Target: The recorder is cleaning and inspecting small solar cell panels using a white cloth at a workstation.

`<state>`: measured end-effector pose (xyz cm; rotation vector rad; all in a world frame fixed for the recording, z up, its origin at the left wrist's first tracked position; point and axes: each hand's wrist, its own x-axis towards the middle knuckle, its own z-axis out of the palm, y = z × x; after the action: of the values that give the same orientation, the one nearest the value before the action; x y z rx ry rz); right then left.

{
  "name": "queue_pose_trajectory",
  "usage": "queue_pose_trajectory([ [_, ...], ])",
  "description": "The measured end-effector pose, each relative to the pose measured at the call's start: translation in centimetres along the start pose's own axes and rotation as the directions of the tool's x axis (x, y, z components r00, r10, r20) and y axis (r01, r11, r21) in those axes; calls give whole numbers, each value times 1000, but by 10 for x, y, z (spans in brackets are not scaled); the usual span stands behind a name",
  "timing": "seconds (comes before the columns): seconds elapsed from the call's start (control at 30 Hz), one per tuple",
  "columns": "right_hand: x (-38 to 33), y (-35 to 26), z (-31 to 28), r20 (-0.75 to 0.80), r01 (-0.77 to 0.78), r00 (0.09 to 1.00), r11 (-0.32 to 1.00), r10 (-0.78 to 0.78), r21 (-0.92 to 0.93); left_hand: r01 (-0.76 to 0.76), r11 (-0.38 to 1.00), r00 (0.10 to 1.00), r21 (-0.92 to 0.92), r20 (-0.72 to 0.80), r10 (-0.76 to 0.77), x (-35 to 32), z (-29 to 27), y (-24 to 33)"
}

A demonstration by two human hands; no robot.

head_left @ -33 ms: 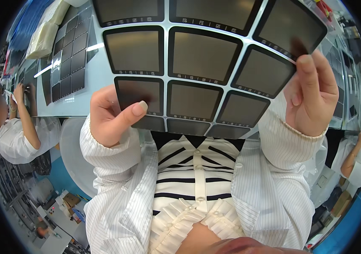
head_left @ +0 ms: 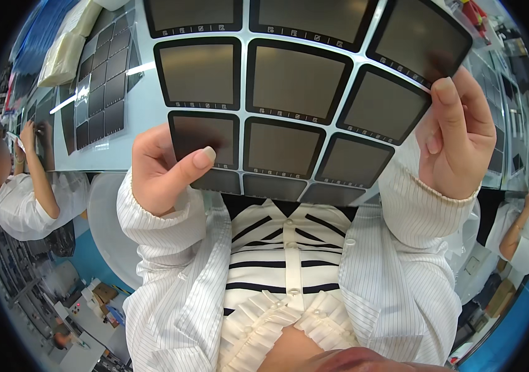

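Note:
Between my hands I hold up a sheet of dark rectangular panels (head_left: 298, 80), set in rows with pale gaps between them and a strip of small printed marks along each panel's lower edge. My left hand (head_left: 165, 170) grips its lower left edge, thumb on the front face and fingers behind. At the right edge, higher up, my right hand (head_left: 459, 127) pinches the sheet between thumb and fingers. The sheet's top runs out of the picture. It hangs above the table, tilted, in front of my chest.
On the table (head_left: 137, 139) at left lies a similar panel sheet (head_left: 103, 80), beside a stack of cream-coloured packs (head_left: 66, 56) and blue sheeting (head_left: 38, 37). A co-worker (head_left: 38, 192) sits at far left, another (head_left: 518, 226) at far right. A pale round stool (head_left: 110, 220) stands near my left.
The sheet has shifted and tilted very slightly, its upper right corner moving a little left. Both hands keep their grip, the right one barely moved.

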<state>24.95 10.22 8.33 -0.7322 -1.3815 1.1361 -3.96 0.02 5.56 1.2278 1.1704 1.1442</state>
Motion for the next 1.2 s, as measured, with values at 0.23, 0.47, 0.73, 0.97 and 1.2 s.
queue_pose_trajectory([
  [0.23, -1, 5, -2, 24, -11, 1000, 1000, 11, 19, 0, 998, 1000, -61, 12, 1, 2, -2, -5],
  [0.47, -3, 7, -11, -2, -64, 998, 996, 64, 56, 26, 998, 998, -60, 55, -23, 3, 6, -4],
  [0.73, -5, 4, -26, -111, -88, 989, 990, 100, 109, -52, 993, 985, -104, 156, 68, 9, 26, 0],
  [0.97, -8, 4, -42, -122, -128, 983, 987, 139, 94, 68, 981, 961, -183, 277, -15, 10, 35, 6],
  [1.2, -5, 5, -39, -91, -132, 985, 982, 145, 133, 81, 986, 955, -145, 296, -35, 11, 32, 11],
])
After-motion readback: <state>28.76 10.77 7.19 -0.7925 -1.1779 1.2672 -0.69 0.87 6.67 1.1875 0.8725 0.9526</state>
